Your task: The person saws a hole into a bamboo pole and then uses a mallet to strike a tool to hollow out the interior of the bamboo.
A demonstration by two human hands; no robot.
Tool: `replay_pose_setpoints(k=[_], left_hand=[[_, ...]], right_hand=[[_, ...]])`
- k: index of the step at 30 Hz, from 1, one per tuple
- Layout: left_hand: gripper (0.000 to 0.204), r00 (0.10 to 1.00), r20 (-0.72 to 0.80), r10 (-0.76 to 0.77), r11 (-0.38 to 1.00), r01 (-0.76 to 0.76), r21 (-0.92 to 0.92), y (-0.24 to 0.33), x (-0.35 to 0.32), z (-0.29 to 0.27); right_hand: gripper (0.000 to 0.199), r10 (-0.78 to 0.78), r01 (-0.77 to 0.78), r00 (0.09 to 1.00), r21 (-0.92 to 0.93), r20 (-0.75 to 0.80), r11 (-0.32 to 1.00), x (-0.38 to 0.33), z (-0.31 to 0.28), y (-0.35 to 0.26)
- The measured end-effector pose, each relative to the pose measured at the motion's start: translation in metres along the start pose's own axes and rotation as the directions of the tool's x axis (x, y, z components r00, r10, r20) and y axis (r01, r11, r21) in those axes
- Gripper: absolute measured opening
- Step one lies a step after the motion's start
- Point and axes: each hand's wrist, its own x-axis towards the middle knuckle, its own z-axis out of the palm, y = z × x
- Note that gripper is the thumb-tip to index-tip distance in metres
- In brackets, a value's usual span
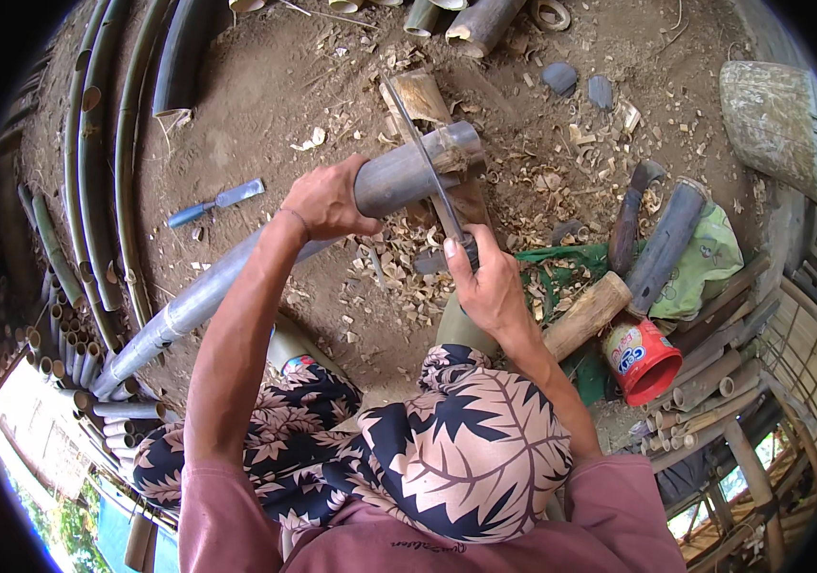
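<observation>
A long grey bamboo pole [179, 310] slants up from the lower left to the middle of the view. My left hand [330, 201] is closed on the pole near its upper end, thumb on the near side. In my right hand [493, 285] is the handle of a saw, fingers wrapped round it. The thin saw blade [418, 143], seen almost edge-on, lies across the bamboo close to its cut end. Beneath that end is a pale wooden block [420, 94], partly hidden by the pole. Whether the blade has entered the bamboo cannot be made out.
A blue-handled chisel [217, 202] lies on the dirt to the left. Long bamboo poles [127, 143] run along the left side. At right are a dark-handled tool [630, 215], a bamboo tube [666, 244], a log [588, 315] and a red bucket [652, 371]. Wood chips surround the block.
</observation>
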Motion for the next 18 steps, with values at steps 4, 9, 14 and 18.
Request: replay_pose_setpoints(k=[4, 9, 14, 18], left_hand=[[0.087, 1.0, 0.01, -0.004, 1.0, 0.004, -0.001, 0.0, 0.0, 0.0], [0.089, 1.0, 0.017, -0.021, 1.0, 0.022, -0.012, 0.001, -0.001, 0.001], [0.088, 0.999, -0.05, 0.001, 0.999, 0.001, 0.032, 0.002, -0.003, 0.002], [0.082, 0.886, -0.441, 0.146, 0.965, -0.03, 0.26, 0.023, -0.021, 0.03]], right_hand=[[0.029, -0.002, 0.002, 1.0, -0.004, -0.019, 1.0, 0.0, 0.002, 0.0], [0.029, 0.021, -0.021, 1.0, -0.013, 0.006, 1.0, 0.001, 0.0, -0.002], [0.029, 0.027, -0.027, 1.0, -0.031, -0.006, 0.999, 0.0, 0.001, -0.003], [0.028, 0.0, -0.003, 0.999, -0.075, -0.036, 0.997, 0.003, 0.005, -0.001]])
